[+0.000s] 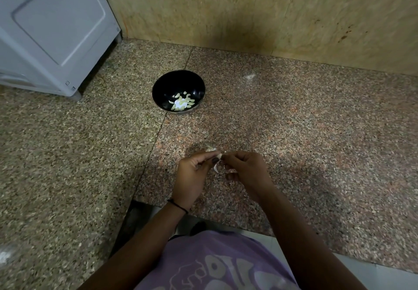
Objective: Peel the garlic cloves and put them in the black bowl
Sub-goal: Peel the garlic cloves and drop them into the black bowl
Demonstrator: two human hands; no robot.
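Note:
A black bowl [166,81] stands on the granite counter and holds several peeled garlic cloves [182,104]. Nearer to me, my left hand [192,176] pinches a garlic clove [216,154] between thumb and fingers. My right hand [247,170] meets it from the right, its fingertips pinching the clove's papery skin [216,168], a strip of which hangs down between the hands. Another piece of garlic [210,147] lies on the counter just beyond my left hand.
The speckled granite counter [305,131] runs to a beige stone wall [248,11] at the back. A grey appliance [52,29] stands at the back left. A small white scrap [249,76] lies right of the bowl. The counter's front edge [226,220] is by my body.

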